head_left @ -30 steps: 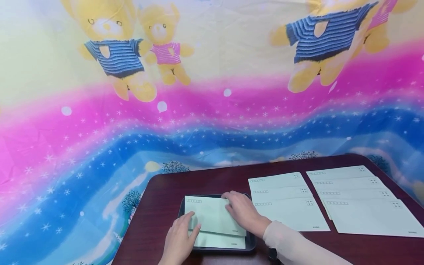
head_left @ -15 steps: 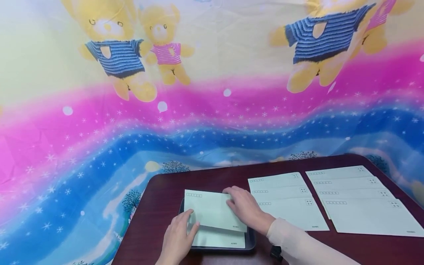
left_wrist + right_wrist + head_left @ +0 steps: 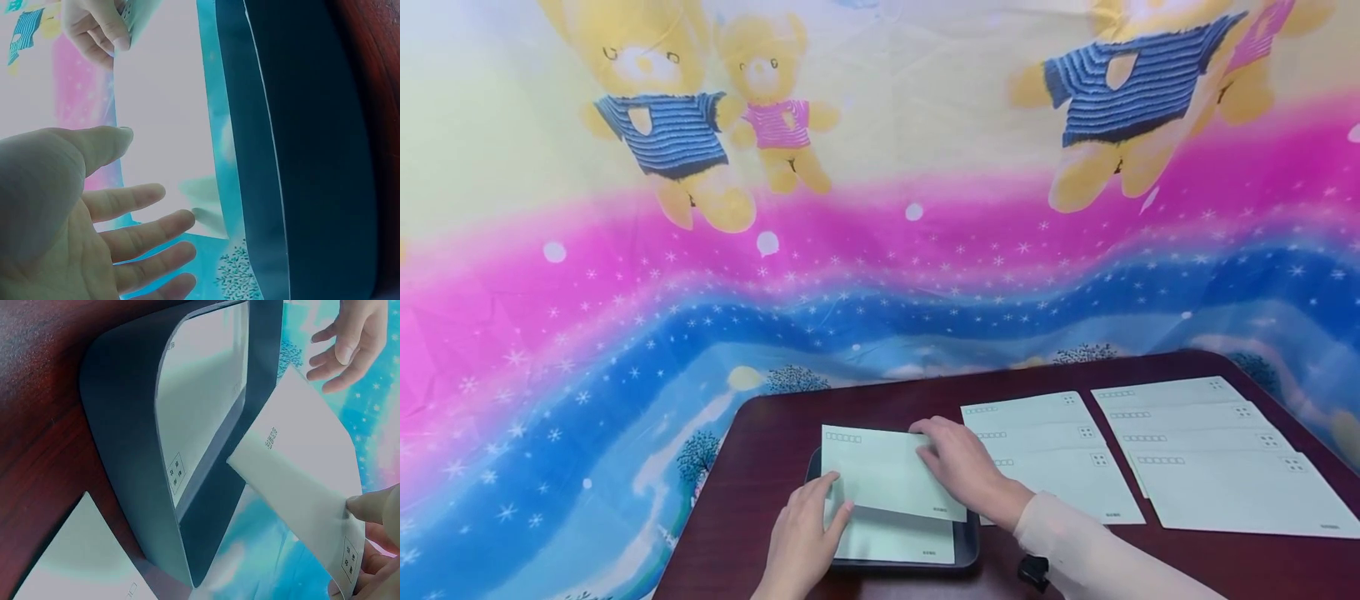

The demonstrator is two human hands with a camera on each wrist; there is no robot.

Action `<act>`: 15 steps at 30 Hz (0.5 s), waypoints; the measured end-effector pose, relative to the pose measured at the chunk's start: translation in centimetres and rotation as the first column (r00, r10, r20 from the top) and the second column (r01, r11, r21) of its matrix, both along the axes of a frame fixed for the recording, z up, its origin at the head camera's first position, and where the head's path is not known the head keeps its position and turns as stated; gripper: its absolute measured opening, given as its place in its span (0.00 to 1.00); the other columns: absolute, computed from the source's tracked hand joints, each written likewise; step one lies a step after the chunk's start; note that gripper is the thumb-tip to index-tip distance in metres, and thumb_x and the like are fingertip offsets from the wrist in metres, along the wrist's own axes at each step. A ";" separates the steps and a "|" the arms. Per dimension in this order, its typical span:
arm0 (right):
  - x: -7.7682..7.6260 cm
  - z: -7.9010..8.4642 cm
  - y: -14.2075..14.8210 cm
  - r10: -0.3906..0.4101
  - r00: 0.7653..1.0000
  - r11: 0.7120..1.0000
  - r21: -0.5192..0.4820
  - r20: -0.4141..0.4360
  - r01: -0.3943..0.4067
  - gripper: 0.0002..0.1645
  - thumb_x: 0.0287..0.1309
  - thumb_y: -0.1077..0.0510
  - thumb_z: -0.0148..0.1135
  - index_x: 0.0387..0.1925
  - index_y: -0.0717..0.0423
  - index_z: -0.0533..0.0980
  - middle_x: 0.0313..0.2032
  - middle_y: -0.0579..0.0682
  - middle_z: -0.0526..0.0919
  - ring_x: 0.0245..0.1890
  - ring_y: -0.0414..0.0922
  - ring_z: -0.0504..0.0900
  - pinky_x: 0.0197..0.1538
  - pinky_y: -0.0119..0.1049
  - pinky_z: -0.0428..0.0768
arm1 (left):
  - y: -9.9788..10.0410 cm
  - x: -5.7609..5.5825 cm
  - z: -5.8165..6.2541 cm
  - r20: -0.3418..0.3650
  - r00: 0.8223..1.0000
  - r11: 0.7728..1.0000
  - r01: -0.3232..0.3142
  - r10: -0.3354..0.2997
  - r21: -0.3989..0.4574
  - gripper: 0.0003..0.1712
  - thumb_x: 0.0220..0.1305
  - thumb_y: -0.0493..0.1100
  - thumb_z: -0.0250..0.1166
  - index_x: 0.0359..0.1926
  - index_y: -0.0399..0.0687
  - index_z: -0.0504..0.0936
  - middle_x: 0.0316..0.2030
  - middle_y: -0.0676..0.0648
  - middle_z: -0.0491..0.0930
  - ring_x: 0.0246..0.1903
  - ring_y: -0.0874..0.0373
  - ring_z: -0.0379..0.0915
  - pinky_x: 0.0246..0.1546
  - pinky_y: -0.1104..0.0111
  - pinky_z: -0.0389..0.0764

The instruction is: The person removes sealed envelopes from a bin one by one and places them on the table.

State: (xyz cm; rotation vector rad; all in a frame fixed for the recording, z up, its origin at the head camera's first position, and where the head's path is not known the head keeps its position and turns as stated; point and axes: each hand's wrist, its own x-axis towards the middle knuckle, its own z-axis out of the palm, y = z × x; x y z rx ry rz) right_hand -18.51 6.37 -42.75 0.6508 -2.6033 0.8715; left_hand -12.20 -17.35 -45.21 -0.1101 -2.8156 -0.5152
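My right hand (image 3: 962, 467) pinches a pale envelope (image 3: 880, 475) near its upper right corner. Thumb on one face and fingers on the other are plain in the right wrist view, where the lifted envelope (image 3: 306, 456) tilts above a dark tray (image 3: 125, 419). Another envelope (image 3: 895, 546) lies inside that tray. Beside the lifted envelope's left edge is my left hand (image 3: 805, 529), fingers spread and fairly straight. The left wrist view shows this hand (image 3: 112, 231) holding nothing, its fingertips close to the envelope (image 3: 165, 119).
To the right on the dark red table (image 3: 760, 467) lie two overlapping rows of envelopes, a nearer row (image 3: 1075, 492) and a farther-right row (image 3: 1247, 500). A curtain (image 3: 895, 275) printed with bears hangs behind the table. A black band (image 3: 1033, 572) shows below my right sleeve.
My right hand has raised the envelope from the tray, up and slightly right, uncovering more of the one below. My left hand has barely moved.
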 end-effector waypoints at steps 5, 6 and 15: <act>0.1 0.1 0.5 -0.024 1.000 1.000 0.000 0.012 0.024 0.16 0.54 0.57 0.64 0.47 0.48 0.79 0.38 0.41 0.81 0.38 0.37 0.78 0.42 0.38 0.78 | 0.1 0.2 0.0 -0.019 1.000 1.000 0.012 -0.012 0.000 0.27 0.60 0.57 0.60 0.57 0.50 0.77 0.53 0.47 0.78 0.54 0.48 0.71 0.48 0.50 0.73; 0.1 0.1 0.6 -0.030 0.999 1.000 0.000 0.015 0.030 0.16 0.54 0.56 0.64 0.47 0.48 0.79 0.38 0.41 0.80 0.38 0.37 0.78 0.42 0.38 0.78 | 0.1 0.2 0.0 -0.025 1.000 1.000 0.016 -0.016 -0.003 0.27 0.60 0.57 0.60 0.57 0.50 0.77 0.53 0.47 0.78 0.54 0.48 0.71 0.48 0.50 0.73; 0.1 0.1 1.8 -0.058 0.998 0.998 -0.023 0.033 0.059 0.16 0.53 0.56 0.65 0.45 0.49 0.80 0.38 0.41 0.81 0.39 0.39 0.79 0.42 0.39 0.77 | 0.6 0.5 0.2 -0.005 1.000 1.000 0.010 -0.010 -0.004 0.27 0.59 0.57 0.61 0.56 0.51 0.77 0.53 0.47 0.78 0.55 0.48 0.71 0.48 0.49 0.73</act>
